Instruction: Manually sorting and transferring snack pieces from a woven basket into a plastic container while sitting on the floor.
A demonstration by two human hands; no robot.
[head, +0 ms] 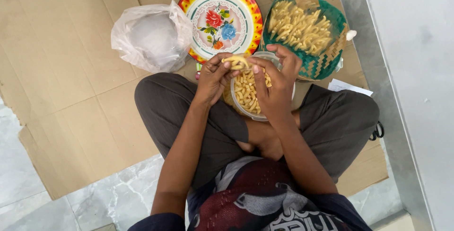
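Sitting cross-legged on flattened cardboard (61,70), the person works over a clear tub (250,94) wedged between the knees, filled with short pale-yellow curled pieces that look like pasta or a fried snack. One such yellow piece (236,61) is held up just above the tub's far rim, small, bent and ridged.

Farthest left lies a crumpled clear plastic bag (151,37), whitish inside, with no label that I can make out. Beside it, touching its edge, sits a round enamel plate (222,18) with a red and yellow zigzag rim and painted red and blue flowers.

The left hand (213,77) has its fingers curled together, the tips pinching the left end of the yellow piece. The right hand (276,82) pinches the other end with thumb and forefinger, the remaining fingers loosely bent over the tub.

To the right stands a woven green and tan basket (326,56) heaped with the same yellow pieces. Near it a white paper slip (347,87) pokes out by the knee.
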